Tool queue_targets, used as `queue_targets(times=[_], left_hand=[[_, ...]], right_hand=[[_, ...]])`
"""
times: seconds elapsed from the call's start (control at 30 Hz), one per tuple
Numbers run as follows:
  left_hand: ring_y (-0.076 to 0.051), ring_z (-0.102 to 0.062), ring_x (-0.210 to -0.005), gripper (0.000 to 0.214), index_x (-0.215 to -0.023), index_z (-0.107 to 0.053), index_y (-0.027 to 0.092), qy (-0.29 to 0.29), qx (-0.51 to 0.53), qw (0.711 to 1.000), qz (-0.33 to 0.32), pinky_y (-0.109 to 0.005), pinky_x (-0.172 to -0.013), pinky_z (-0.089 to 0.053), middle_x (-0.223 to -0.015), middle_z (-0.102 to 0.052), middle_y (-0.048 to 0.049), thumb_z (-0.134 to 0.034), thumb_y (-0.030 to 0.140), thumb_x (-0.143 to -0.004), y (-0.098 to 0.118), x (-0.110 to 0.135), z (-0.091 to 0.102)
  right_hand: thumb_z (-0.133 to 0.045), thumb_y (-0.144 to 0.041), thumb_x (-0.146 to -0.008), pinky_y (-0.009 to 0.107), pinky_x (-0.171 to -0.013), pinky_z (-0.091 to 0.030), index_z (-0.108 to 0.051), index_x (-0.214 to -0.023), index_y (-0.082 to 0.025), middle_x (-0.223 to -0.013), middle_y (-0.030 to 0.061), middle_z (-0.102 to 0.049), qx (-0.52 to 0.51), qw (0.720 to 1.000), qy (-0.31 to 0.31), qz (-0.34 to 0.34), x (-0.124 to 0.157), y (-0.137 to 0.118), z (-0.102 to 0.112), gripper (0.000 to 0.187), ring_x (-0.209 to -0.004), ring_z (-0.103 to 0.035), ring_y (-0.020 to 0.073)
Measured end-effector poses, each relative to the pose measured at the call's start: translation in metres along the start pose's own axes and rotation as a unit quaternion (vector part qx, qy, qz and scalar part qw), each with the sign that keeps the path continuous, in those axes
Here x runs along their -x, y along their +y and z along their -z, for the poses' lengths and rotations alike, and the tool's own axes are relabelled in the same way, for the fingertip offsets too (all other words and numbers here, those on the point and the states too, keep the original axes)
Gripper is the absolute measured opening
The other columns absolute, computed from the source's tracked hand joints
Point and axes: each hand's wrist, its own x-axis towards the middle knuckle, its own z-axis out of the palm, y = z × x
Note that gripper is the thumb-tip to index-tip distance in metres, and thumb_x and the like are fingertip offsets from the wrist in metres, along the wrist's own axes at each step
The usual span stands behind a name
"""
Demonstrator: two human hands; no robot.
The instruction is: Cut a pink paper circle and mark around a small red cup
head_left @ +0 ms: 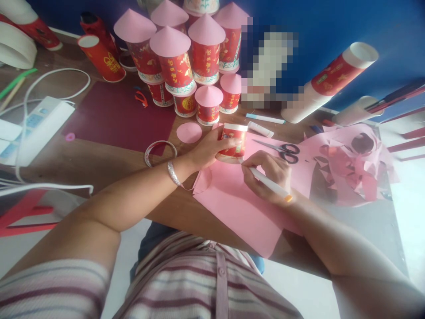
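My left hand [212, 146] is wrapped round a short red paper tube [234, 139] with white bands at its rims. In my right hand [268, 175] is a white marker pen [270, 184] with an orange end, its tip at the tube's lower white band. Both hands are over a large pink paper sheet [242, 208]. Dark-handled scissors [280, 148] lie on the sheet, just beyond my right hand. A pink paper disc [189, 132] rests left of the tube. Whether the tip touches the band is too small to tell.
Several red paper towers with pink cone roofs [174, 57] stand stacked at the back. Pink paper scraps [352, 164] are heaped at right. A roll of tape [161, 153] lies near my left forearm. A power strip [36, 128] with white cables sits at left; a leaning red tube [341, 73] is back right.
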Motion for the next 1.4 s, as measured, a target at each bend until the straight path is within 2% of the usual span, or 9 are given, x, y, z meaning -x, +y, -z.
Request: queue_targets(times=[0.33,0.6,0.97,1.4], left_hand=[[-0.013,-0.064,-0.082,0.042,-0.094,-0.066,0.017,-0.002,0.004,1.000,0.007,-0.028,-0.074,-0.056,-0.089,-0.066,-0.0003,-0.095,0.043,-0.076,0.0012,0.0001,-0.0002],[-0.013,-0.064,-0.079,0.038,-0.096,-0.067,0.017,-0.009,-0.007,1.000,-0.003,-0.029,-0.074,-0.058,-0.087,-0.065,0.0002,-0.092,0.041,-0.080,-0.0004,0.0002,0.0011],[-0.012,-0.063,-0.081,0.043,-0.097,-0.065,0.017,-0.006,-0.006,1.000,-0.002,-0.027,-0.075,-0.054,-0.089,-0.065,0.0007,-0.094,0.043,-0.078,0.0001,0.0004,0.0003],[-0.015,-0.066,-0.085,0.044,-0.101,-0.067,0.018,-0.001,-0.020,1.000,0.008,-0.031,-0.078,-0.055,-0.093,-0.070,-0.0014,-0.093,0.044,-0.079,-0.0002,0.0007,0.0015]], right_hand=[[-0.065,-0.009,-0.096,0.026,-0.053,-0.048,-0.060,-0.097,-0.026,-0.078,-0.0034,-0.073,-0.016,1.000,0.003,-0.002,-0.0002,0.0003,-0.0003,0.017,-0.060,-0.067,0.0131],[-0.063,-0.008,-0.096,0.026,-0.052,-0.047,-0.058,-0.096,-0.026,-0.077,-0.0034,-0.073,-0.009,1.000,-0.002,0.004,-0.0011,0.0001,-0.0003,0.018,-0.059,-0.067,0.0129],[-0.063,-0.009,-0.096,0.026,-0.054,-0.048,-0.059,-0.093,-0.026,-0.075,-0.0040,-0.072,-0.014,1.000,-0.012,-0.005,0.0008,-0.0034,-0.0014,0.017,-0.057,-0.064,0.0125],[-0.064,-0.013,-0.096,0.026,-0.057,-0.053,-0.063,-0.091,-0.026,-0.077,-0.0022,-0.075,-0.063,0.996,-0.031,-0.057,0.0025,-0.0081,-0.0019,0.014,-0.059,-0.068,0.0141]])
